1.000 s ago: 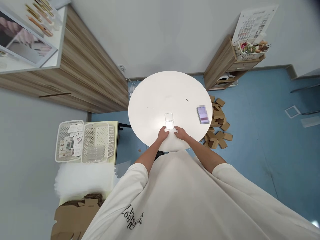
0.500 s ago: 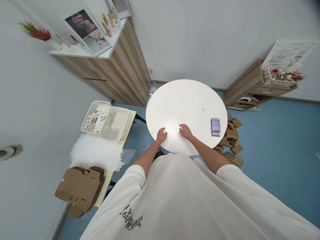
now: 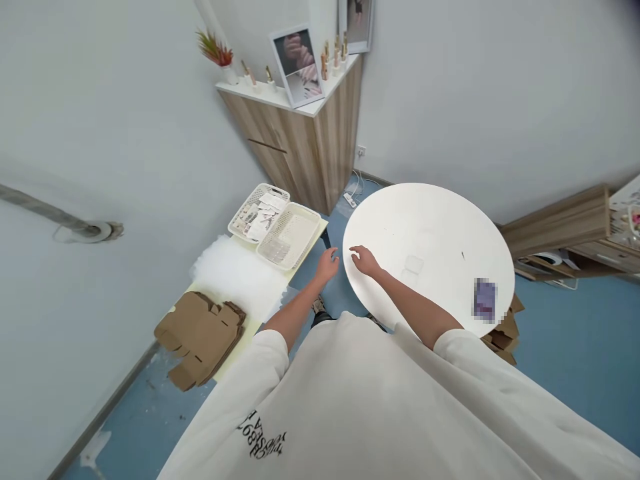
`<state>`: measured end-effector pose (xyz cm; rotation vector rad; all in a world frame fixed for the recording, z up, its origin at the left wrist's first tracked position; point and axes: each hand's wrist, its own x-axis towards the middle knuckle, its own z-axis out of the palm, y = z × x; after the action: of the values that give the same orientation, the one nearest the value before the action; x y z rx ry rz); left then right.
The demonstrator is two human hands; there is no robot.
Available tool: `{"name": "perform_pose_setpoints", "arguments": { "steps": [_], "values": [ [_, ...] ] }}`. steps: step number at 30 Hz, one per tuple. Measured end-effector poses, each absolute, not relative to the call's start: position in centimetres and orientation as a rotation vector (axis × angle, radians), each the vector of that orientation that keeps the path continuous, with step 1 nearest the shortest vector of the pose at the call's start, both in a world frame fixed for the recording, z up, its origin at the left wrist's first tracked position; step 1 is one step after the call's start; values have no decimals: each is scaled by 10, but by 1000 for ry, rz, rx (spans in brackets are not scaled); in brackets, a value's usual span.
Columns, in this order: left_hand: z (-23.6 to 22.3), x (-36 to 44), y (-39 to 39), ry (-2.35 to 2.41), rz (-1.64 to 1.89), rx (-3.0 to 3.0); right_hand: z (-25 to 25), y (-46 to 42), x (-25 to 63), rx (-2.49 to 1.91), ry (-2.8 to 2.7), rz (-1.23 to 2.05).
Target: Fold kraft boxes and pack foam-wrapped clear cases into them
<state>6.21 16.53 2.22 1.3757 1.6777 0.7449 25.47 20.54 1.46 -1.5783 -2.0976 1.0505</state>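
Observation:
In the head view, my left hand (image 3: 327, 265) hangs in the air between the side table and the round white table (image 3: 395, 213). Its fingers are apart, with nothing seen in them. Above the left rim of the round table is my right hand (image 3: 366, 261), also open, with thumb and fingers parted. A clear plastic case (image 3: 413, 267) lies on the round tabletop to the right of that hand, touched by neither. Further right lies a purple packet (image 3: 485, 300), blurred into blocks.
The yellow side table (image 3: 235, 357) at left bears two white baskets, one with papers (image 3: 265, 213) and one with clear pieces (image 3: 290, 235), plus white translucent sheets (image 3: 230, 267) and flattened cardboard boxes (image 3: 203, 337). A wooden cabinet (image 3: 295, 150) stands behind; cardboard (image 3: 504, 333) lies beyond the round table.
The view has turned left toward the side table. My right hand has left the clear plastic case, which stays on the table. Both hands have moved leftward relative to the round table.

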Motion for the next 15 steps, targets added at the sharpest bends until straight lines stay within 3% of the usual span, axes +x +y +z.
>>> {"name": "perform_pose_setpoints", "arguments": {
  "steps": [15],
  "values": [
    [24,-204,247,1903,855,1347,36,306,-7,-1359,-2307,990]
  ]
}}
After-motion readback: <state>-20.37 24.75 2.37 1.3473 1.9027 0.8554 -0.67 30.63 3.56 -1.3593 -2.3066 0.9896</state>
